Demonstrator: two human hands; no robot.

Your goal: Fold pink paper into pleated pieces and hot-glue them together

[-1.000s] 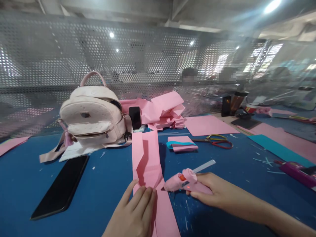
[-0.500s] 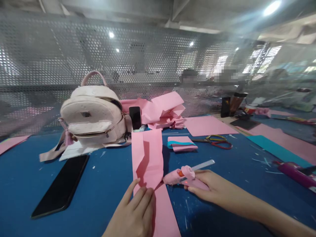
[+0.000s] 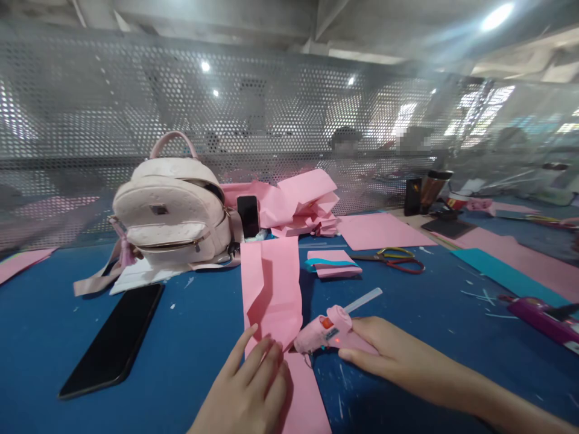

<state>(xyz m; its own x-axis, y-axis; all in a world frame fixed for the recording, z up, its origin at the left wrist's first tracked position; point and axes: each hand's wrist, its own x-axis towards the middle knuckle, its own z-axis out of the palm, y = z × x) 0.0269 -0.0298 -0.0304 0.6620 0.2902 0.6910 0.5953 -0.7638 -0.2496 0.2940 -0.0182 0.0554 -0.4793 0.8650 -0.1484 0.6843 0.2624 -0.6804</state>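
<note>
A long pink paper strip (image 3: 270, 289) lies lengthwise on the blue table (image 3: 199, 325), its upper layer folded and lifted. My left hand (image 3: 251, 392) rests on the strip's near part, fingers laid flat and pressing the fold down. My right hand (image 3: 384, 355) is wrapped round a pink glue gun (image 3: 323, 333) with a clear glue stick poking out the back. The gun's nozzle points left and sits at the strip's right edge, beside my left fingertips.
A black phone (image 3: 113, 340) lies at left. A pink backpack (image 3: 174, 208) and crumpled pink paper (image 3: 298, 202) stand behind the strip. Folded pink and teal paper (image 3: 332, 263), scissors (image 3: 398, 258), pink sheets and a purple glue gun (image 3: 540, 314) lie at right. A perforated metal screen backs the table.
My right hand has shifted the glue gun slightly left, its nozzle closer to the strip's edge. My left hand stays on the fold, barely moved.
</note>
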